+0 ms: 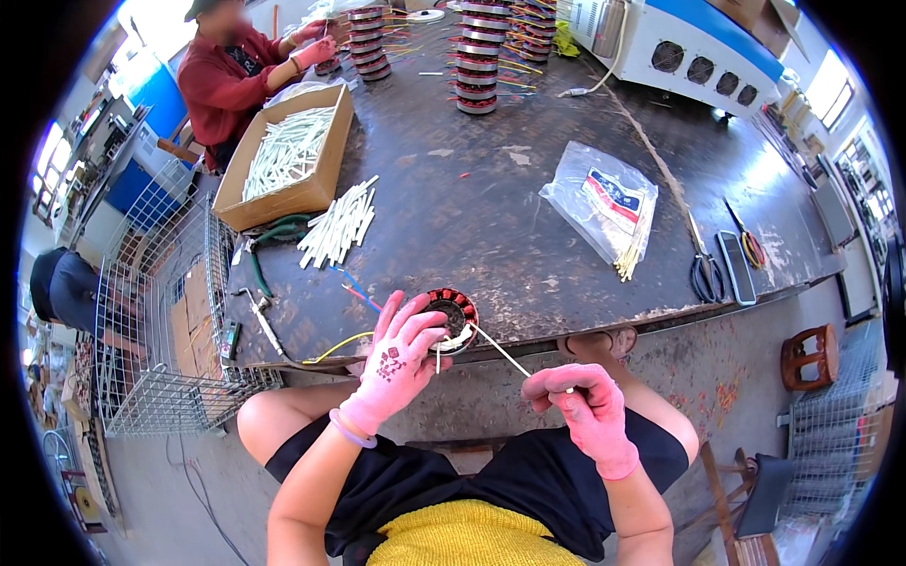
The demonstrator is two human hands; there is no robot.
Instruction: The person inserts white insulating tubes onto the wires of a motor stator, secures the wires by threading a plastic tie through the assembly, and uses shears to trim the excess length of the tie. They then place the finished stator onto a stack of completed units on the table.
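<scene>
At the table's near edge, my left hand (396, 363) in a pink glove is closed around a ring-shaped motor stator (460, 304) with red windings. Blue and red wires (357, 291) and a yellow wire (338, 346) stick out to its left. From the stator's near side a thin white cord (502, 350) runs taut to my right hand (587, 406), also gloved in pink. Those fingers are pinched on the cord, over my lap and off the table. A short white end of cord hangs below the stator.
On the table stand a carton (283, 212) of white sleeves, a loose sleeve pile (340, 224), a plastic bag (609, 203), scissors (704, 269), a phone (736, 267) and stator stacks (478, 66). A soldering iron (269, 325) lies left. A co-worker (226, 80) sits far left.
</scene>
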